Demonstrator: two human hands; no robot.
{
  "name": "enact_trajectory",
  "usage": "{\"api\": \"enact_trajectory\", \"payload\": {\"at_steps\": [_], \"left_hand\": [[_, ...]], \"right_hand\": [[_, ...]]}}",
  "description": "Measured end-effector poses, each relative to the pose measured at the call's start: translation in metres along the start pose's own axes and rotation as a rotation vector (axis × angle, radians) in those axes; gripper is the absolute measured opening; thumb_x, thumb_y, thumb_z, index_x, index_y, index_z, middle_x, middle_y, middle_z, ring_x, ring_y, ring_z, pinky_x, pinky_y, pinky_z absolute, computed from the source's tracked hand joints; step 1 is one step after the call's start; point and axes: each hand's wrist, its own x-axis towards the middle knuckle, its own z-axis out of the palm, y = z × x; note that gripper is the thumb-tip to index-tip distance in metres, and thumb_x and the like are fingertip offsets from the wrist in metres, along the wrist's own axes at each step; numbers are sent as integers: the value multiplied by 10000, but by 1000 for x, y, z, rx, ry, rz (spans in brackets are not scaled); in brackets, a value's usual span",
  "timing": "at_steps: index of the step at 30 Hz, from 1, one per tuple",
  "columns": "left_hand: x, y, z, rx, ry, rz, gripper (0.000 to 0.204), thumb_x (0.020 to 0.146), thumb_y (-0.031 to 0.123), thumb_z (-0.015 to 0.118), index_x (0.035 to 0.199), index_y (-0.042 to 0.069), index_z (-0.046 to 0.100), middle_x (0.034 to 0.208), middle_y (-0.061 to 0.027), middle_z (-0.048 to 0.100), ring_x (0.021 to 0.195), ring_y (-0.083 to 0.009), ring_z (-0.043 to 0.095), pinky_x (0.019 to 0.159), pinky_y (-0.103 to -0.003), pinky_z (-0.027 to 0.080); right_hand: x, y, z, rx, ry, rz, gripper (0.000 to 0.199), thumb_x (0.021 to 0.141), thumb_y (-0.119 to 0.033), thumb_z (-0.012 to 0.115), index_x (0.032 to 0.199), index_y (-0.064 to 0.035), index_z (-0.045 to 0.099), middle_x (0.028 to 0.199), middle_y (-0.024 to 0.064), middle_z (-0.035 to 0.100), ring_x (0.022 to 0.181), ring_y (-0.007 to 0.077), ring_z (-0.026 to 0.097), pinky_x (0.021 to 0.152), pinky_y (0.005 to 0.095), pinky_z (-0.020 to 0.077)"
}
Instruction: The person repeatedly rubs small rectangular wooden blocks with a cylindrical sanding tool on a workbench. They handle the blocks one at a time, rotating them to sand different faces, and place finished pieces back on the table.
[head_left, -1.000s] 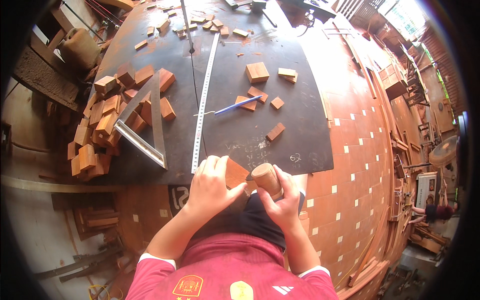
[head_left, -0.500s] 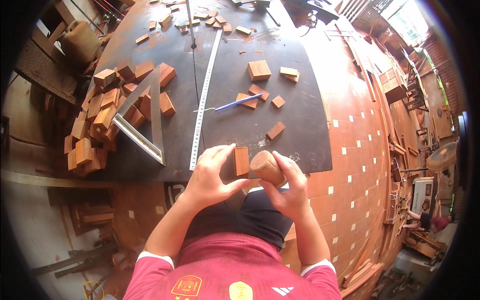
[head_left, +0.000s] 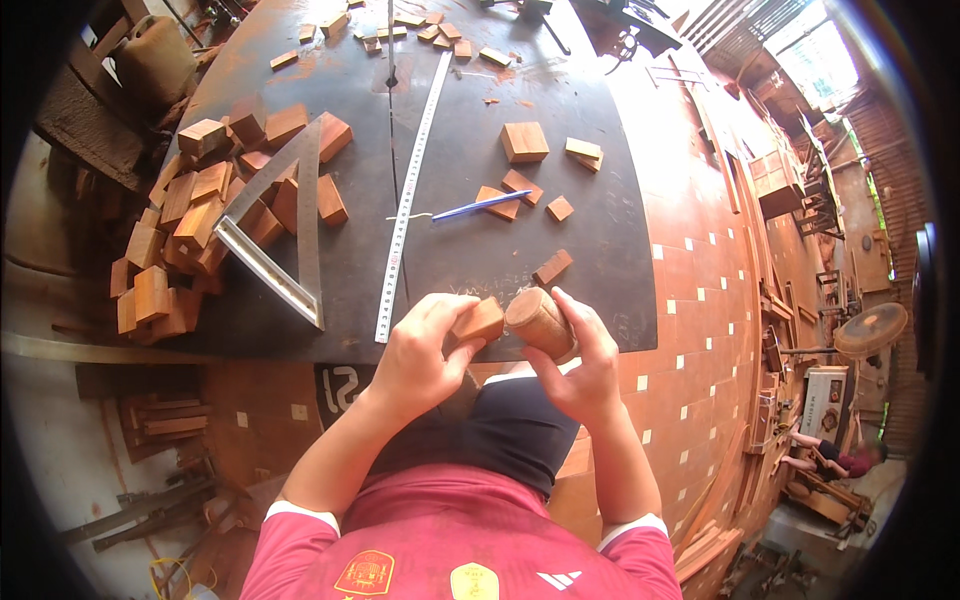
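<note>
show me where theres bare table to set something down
Bare tabletop shows between the triangular square and white rule, and between that rule and the large block, beyond the blue pen. Crowded: the block pile at left, far-end offcuts, near side under left hand and right hand.

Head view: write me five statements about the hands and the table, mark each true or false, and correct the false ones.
1. The left hand holds a wooden block. True.
2. The right hand holds nothing. False: its fingers are around a wooden cylinder.
3. The metal triangle square lies to the right of the long ruler. False: it lies to the left.
4. The blue pen is to the right of the ruler. True.
5. The wooden cylinder stands on the black tabletop. False: it is in the right hand.
</note>
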Motion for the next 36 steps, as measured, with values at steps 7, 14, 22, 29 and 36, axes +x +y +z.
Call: {"api": "enact_trajectory", "payload": {"at_steps": [7, 14, 22, 29, 36], "left_hand": [[-1, -4, 5, 44, -30, -10, 445, 752, 51, 919, 1166, 25, 756, 1035, -167, 730, 960, -360, 730, 833, -427, 597], [-7, -3, 15, 108, 38, 9, 386, 771, 60, 899, 1131, 33, 762, 973, -138, 724, 897, -354, 711, 800, -432, 587], [-6, -3, 13, 120, 37, 10, 419, 751, 43, 887, 1150, 47, 757, 993, -143, 713, 907, -361, 697, 827, -445, 576], [-5, -8, 16, 113, 42, 37, 408, 750, 41, 875, 1138, 26, 747, 981, -146, 711, 902, -360, 701, 851, -457, 569], [-6, -7, 16, 67, 21, 22, 456, 727, 49, 885, 1159, 32, 741, 990, -163, 695, 921, -368, 689, 847, -460, 569]], "right_hand": [[5, -2, 1, -40, -27, -1, 752, 788, -72, 896, 1479, 11, 611, 1233, 226, 710, 1088, 384, 738, 929, 434, 606], [-25, -19, 16, -181, 56, -68, 763, 813, -91, 892, 1486, 67, 570, 1225, 260, 678, 1054, 407, 720, 894, 455, 617], [-4, -19, 31, -310, 62, -109, 744, 857, -86, 866, 1488, 120, 530, 1250, 288, 655, 1090, 434, 689, 938, 482, 597], [10, -22, 35, -361, 56, -130, 706, 844, -15, 850, 1464, 132, 547, 1226, 304, 663, 1070, 452, 691, 926, 491, 593], [-29, -37, 33, -534, 63, -202, 716, 820, -102, 891, 1451, 67, 597, 1226, 255, 646, 991, 408, 679, 819, 460, 566]]}}
